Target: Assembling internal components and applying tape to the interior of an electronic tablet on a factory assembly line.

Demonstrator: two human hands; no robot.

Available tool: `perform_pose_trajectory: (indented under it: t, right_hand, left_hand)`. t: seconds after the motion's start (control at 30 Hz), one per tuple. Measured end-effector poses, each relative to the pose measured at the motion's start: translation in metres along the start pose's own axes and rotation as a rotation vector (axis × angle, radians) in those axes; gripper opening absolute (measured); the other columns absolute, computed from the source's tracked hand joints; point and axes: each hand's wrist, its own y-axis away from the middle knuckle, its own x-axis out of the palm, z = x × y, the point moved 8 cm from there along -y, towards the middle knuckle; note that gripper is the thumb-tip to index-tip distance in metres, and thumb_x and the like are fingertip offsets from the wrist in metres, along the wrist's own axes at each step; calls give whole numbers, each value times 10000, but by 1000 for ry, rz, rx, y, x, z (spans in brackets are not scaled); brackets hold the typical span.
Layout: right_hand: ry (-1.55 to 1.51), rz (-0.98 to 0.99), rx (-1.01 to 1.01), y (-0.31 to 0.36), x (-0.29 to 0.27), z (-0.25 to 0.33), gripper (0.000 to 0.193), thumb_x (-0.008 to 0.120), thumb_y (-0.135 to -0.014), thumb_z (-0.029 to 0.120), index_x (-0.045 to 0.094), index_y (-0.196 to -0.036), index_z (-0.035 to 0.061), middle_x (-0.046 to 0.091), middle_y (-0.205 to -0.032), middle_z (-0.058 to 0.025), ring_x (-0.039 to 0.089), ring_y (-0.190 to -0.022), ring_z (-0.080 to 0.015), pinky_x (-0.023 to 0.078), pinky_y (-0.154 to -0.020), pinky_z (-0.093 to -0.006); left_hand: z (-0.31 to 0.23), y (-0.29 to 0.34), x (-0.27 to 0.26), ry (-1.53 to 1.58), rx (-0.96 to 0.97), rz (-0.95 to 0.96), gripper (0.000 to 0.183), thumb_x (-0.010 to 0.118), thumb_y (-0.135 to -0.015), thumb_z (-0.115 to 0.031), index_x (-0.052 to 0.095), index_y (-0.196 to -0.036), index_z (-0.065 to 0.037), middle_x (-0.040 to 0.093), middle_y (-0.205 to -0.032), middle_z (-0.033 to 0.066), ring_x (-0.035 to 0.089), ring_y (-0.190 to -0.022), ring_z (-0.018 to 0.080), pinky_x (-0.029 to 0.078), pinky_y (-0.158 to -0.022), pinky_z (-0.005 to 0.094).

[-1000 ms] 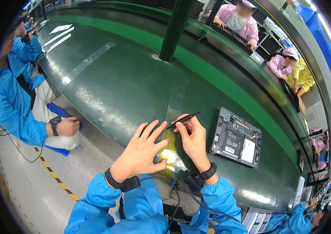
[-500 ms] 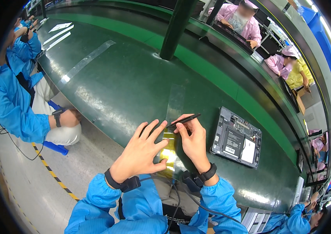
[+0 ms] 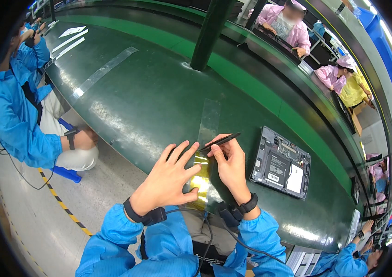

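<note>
My left hand (image 3: 162, 179) lies flat over the table with its fingers spread, beside a strip of shiny yellow film (image 3: 200, 179). It holds nothing, and its thumb and forefinger reach over the film's left edge. Between thumb and fingers of my right hand (image 3: 231, 167) is a slim black pen-shaped tool (image 3: 228, 138); its exact kind does not show. The tool slants down to the left, its tip near the film's far end, close to my left fingertips. Whether the tip touches the film I cannot tell.
An opened laptop base (image 3: 277, 160) with battery and circuit board showing lies to the right. Clear tape strips (image 3: 210, 121) stick to the green table (image 3: 154, 92). A dark post (image 3: 207, 41) rises at the back. A co-worker in blue (image 3: 23, 122) sits at the left.
My right hand and the black tool have shifted very slightly to the right. My left hand stays in nearly the same place.
</note>
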Motion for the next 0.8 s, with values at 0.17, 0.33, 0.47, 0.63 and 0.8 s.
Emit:
perform_pose_trajectory:
  t: [0.17, 0.33, 0.47, 0.63, 0.8]
  right_hand:
    - [-7, -14, -11, 0, 0, 3, 122, 615, -913, 5, 585, -1029, -15, 706, -866, -90, 671, -725, -140, 526, -677, -282]
    - [28, -13, -24, 0, 0, 10, 132, 641, -907, 27, 600, -1025, -17, 706, -843, -95, 679, -732, -145, 528, -679, -279]
    - [112, -15, -105, 1, 0, 20, 165, 670, -901, 64, 613, -1029, -23, 712, -833, -112, 704, -771, -161, 534, -689, -274]
    - [160, -22, -166, 2, -2, 27, 177, 673, -903, 80, 618, -1026, -36, 720, -833, -127, 723, -805, -176, 540, -660, -270]
    - [159, -45, -177, 5, -3, 31, 165, 668, -905, 72, 621, -1017, -40, 725, -826, -129, 728, -797, -178, 538, -623, -261]
  left_hand:
    - [0, 0, 0, -10, 9, 12, 518, 693, -712, -377, 645, -1103, -42, 404, -1460, 233, 374, -1335, 420, 291, -1105, 550]
    - [-2, -1, -1, -28, 31, 9, 476, 680, -741, -387, 633, -1088, -65, 425, -1428, 261, 379, -1325, 433, 288, -1103, 548]
    - [-1, -1, -1, -23, 16, 22, 520, 689, -715, -379, 649, -1110, -44, 404, -1459, 234, 372, -1336, 419, 294, -1103, 551]
    - [-1, -2, 1, -22, 24, 29, 521, 680, -728, -387, 645, -1116, -41, 402, -1460, 237, 365, -1340, 423, 295, -1101, 552]
    - [-1, 1, 0, -55, 52, 33, 513, 678, -753, -415, 634, -1120, -59, 414, -1439, 262, 370, -1331, 436, 284, -1107, 541]
